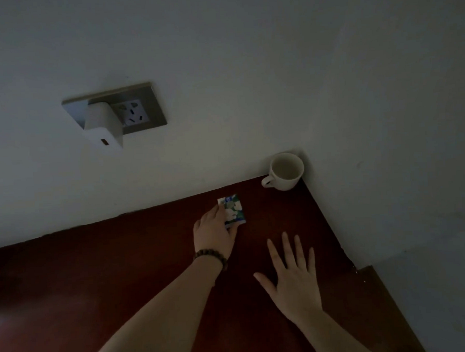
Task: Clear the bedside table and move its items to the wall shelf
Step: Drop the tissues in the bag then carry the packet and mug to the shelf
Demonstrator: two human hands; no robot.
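The left hand (215,230), with a dark beaded bracelet (211,257) at its wrist, lies over the near left part of a small flat packet printed in blue, green and white (234,209). The fingers are curled onto the packet and the thumb seems to sit at its near edge, so this reads as a grip being formed or let go; I cannot tell whether the packet is actually pinched or only pressed flat. The packet itself rests on the dark reddish-brown wooden top (123,275), close to the back wall.

The right hand (293,277) is spread wide with all 5 fingers apart, holding nothing. It hovers over or rests on the wood just right of the left wrist, probably as a brace or ready for the next item.

A plain white ceramic mug (285,171) stands upright in the far right corner, its handle pointing left, touching or nearly touching both walls. That corner leaves little room behind it, so it is best approached from the front or by the handle side.

The surface is hemmed by wall at the back and on the right, where the edge steps outward near the camera. To the left the wood is bare and open, giving free room to lift. Above, a white plug-in adapter (102,128) juts from a grey wall socket plate (141,110), well clear of both hands.
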